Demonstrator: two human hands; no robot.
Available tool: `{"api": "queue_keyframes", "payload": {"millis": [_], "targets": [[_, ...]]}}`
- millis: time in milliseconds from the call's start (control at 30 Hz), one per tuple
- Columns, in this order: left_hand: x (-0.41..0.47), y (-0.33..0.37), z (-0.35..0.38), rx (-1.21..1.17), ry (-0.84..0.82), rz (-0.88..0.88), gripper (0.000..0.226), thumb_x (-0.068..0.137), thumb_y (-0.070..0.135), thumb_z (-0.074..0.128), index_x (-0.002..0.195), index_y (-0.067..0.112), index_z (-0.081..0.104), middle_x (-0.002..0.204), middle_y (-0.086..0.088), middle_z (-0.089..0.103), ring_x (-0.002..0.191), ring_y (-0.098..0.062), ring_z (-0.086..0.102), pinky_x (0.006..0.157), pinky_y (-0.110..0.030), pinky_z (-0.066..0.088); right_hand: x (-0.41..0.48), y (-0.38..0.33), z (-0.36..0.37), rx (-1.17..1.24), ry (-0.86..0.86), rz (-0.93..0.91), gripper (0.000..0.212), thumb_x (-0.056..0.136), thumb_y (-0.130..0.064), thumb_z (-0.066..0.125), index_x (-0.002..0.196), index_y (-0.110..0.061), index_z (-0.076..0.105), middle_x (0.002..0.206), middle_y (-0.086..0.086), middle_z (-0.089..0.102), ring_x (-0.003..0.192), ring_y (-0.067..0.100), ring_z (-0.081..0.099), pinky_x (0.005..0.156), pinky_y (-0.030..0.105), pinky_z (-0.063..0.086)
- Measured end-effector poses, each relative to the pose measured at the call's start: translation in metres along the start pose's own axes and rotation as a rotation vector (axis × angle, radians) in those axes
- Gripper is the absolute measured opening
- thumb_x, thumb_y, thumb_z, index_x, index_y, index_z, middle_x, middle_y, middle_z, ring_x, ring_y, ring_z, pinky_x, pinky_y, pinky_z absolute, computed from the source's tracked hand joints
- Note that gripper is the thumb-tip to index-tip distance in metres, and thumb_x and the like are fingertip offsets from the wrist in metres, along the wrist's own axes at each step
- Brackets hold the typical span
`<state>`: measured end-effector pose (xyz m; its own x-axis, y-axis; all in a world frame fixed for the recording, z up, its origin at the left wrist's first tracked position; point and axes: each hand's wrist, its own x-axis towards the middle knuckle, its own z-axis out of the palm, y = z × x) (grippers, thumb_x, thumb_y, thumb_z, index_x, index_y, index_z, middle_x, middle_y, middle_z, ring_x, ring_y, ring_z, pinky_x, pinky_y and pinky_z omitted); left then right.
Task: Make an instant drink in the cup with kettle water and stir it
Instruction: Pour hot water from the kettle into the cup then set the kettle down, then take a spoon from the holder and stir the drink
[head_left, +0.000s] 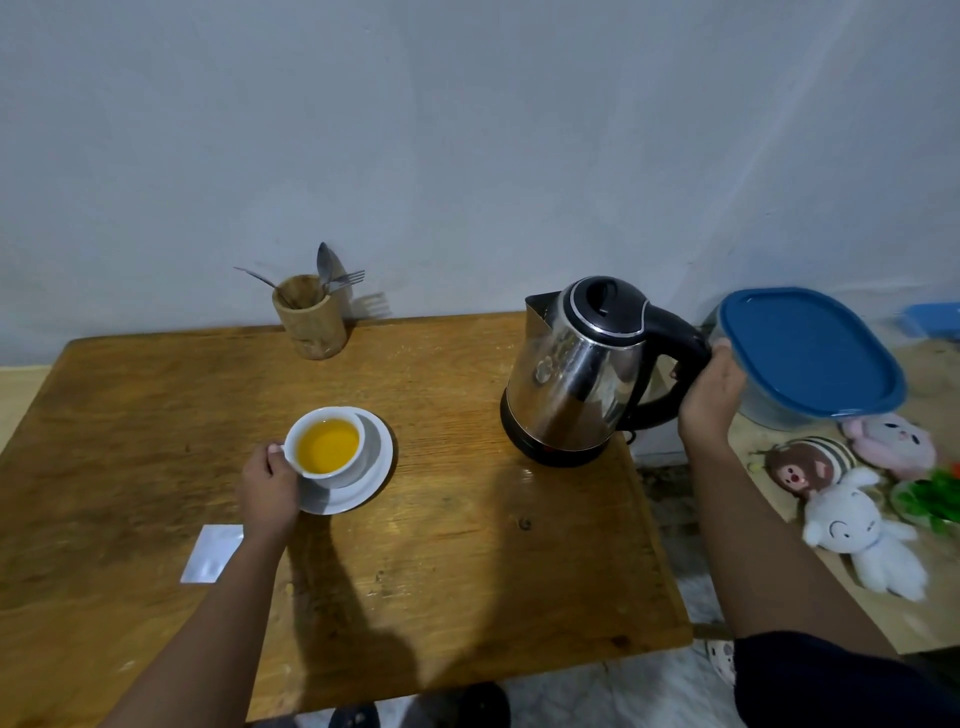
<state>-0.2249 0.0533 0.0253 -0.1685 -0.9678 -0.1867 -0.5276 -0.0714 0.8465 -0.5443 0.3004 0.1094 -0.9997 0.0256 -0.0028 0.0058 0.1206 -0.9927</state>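
Fingers (275, 457) on cup (327, 447), kettle (576, 374).

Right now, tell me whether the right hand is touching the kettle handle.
Touching. The head view shows the right hand wrapped against the kettle handle, with no gap between them.

Overall light: dim, cool, grainy on the pale grey wall (467, 130).
Source: above and behind the camera, by the shadows falling away from it.
Shadows: broad dark arm shadow across the worn wooden table (441, 519); fork shadow on wall beside the wooden utensil holder (310, 325).
Glare: soft streaks on the shiny steel kettle with black lid (576, 374); faint diagonal flare at upper right.
Distortion: wide-angle bending of table edges.
Focus: soft throughout; plush toys (857, 514) at right smeared.
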Motion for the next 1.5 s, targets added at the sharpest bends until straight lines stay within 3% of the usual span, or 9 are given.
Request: {"api": "queue_keyframes", "payload": {"millis": [167, 333, 533, 667, 833, 933, 1000, 1300, 1500], "targets": [[0.001, 0.000, -0.004, 0.001, -0.031, 0.005, 0.034, 0.098, 0.022, 0.031, 0.112, 0.003, 0.055, 0.111, -0.021, 0.059, 0.093, -0.025, 0.049, 0.078, -0.037, 0.037, -0.015, -0.002, 0.002, -0.151, 0.076, -0.141, 0.039, 0.100, -0.027, 0.028, 0.081, -0.004, 0.054, 0.069, 0.000, 0.046, 0.077, 0.017, 0.044, 0.068, 0.028, 0.032], [-0.001, 0.005, -0.012, -0.010, -0.085, 0.031, 0.032, 0.098, 0.021, 0.032, 0.112, 0.002, 0.055, 0.102, -0.011, 0.055, 0.093, -0.023, 0.048, 0.077, -0.035, 0.037, -0.031, -0.023, 0.010, -0.247, 0.087, -0.317, 0.033, 0.097, -0.019, 0.035, 0.119, -0.007, 0.058, 0.118, 0.010, 0.060, 0.110, 0.019, 0.052, 0.091, 0.021, 0.036], [0.012, -0.004, -0.024, 0.034, -0.155, 0.118, 0.028, 0.096, 0.015, 0.037, 0.106, 0.000, 0.059, 0.101, -0.015, 0.059, 0.092, -0.025, 0.052, 0.075, -0.032, 0.036, -0.074, -0.064, 0.055, -0.250, 0.002, -0.564, 0.026, 0.089, -0.007, 0.045, 0.112, -0.005, 0.058, 0.119, 0.014, 0.056, 0.109, 0.013, 0.050, 0.086, -0.004, 0.031], [0.023, -0.012, -0.030, 0.049, -0.227, 0.172, 0.022, 0.096, 0.013, 0.040, 0.098, 0.007, 0.060, 0.096, -0.011, 0.056, 0.095, -0.030, 0.054, 0.072, -0.030, 0.034, -0.121, -0.072, 0.123, -0.140, -0.214, -0.564, 0.020, 0.089, -0.006, 0.048, 0.102, -0.009, 0.062, 0.104, 0.004, 0.059, 0.098, 0.013, 0.055, 0.084, 0.008, 0.042], [0.027, -0.015, -0.040, 0.027, -0.326, 0.236, 0.017, 0.096, 0.018, 0.040, 0.094, 0.019, 0.057, 0.087, 0.003, 0.058, 0.082, -0.011, 0.053, 0.066, -0.011, 0.038, -0.169, -0.054, 0.235, -0.301, -0.673, -0.463, 0.016, 0.088, -0.007, 0.054, 0.096, -0.009, 0.068, 0.096, 0.006, 0.069, 0.089, 0.015, 0.061, 0.082, 0.025, 0.051], [0.033, -0.020, -0.044, 0.001, -0.358, 0.260, 0.019, 0.096, 0.018, 0.040, 0.095, 0.021, 0.059, 0.087, 0.012, 0.057, 0.083, 0.002, 0.052, 0.065, -0.001, 0.037, -0.182, -0.045, 0.297, -0.375, -0.798, -0.377, 0.022, 0.086, -0.006, 0.050, 0.096, -0.008, 0.070, 0.099, 0.010, 0.070, 0.085, 0.014, 0.060, 0.069, 0.015, 0.046], [0.038, -0.024, -0.044, -0.006, -0.379, 0.268, 0.020, 0.096, 0.019, 0.040, 0.098, 0.020, 0.061, 0.090, 0.008, 0.059, 0.085, 0.003, 0.053, 0.067, 0.001, 0.037, -0.185, -0.040, 0.330, -0.446, -0.832, -0.353, 0.025, 0.087, -0.007, 0.047, 0.100, -0.006, 0.069, 0.105, 0.012, 0.069, 0.091, 0.018, 0.061, 0.071, 0.014, 0.040], [0.051, -0.045, -0.036, -0.042, -0.417, 0.350, 0.029, 0.091, 0.035, 0.039, 0.098, 0.017, 0.060, 0.093, 0.000, 0.066, 0.084, -0.007, 0.059, 0.067, -0.020, 0.043, -0.169, -0.029, 0.410, -0.790, -0.859, -0.300, 0.020, 0.084, -0.019, 0.055, 0.093, -0.008, 0.068, 0.100, 0.016, 0.067, 0.095, 0.035, 0.063, 0.083, 0.044, 0.054], [0.054, -0.048, -0.034, -0.063, -0.432, 0.338, 0.029, 0.090, 0.036, 0.040, 0.096, 0.017, 0.060, 0.092, -0.001, 0.063, 0.084, -0.008, 0.057, 0.065, -0.014, 0.039, -0.159, -0.025, 0.426, -0.923, -0.794, -0.244, 0.015, 0.089, -0.019, 0.050, 0.091, -0.006, 0.059, 0.094, 0.005, 0.056, 0.088, 0.025, 0.056, 0.079, 0.038, 0.047]]}}
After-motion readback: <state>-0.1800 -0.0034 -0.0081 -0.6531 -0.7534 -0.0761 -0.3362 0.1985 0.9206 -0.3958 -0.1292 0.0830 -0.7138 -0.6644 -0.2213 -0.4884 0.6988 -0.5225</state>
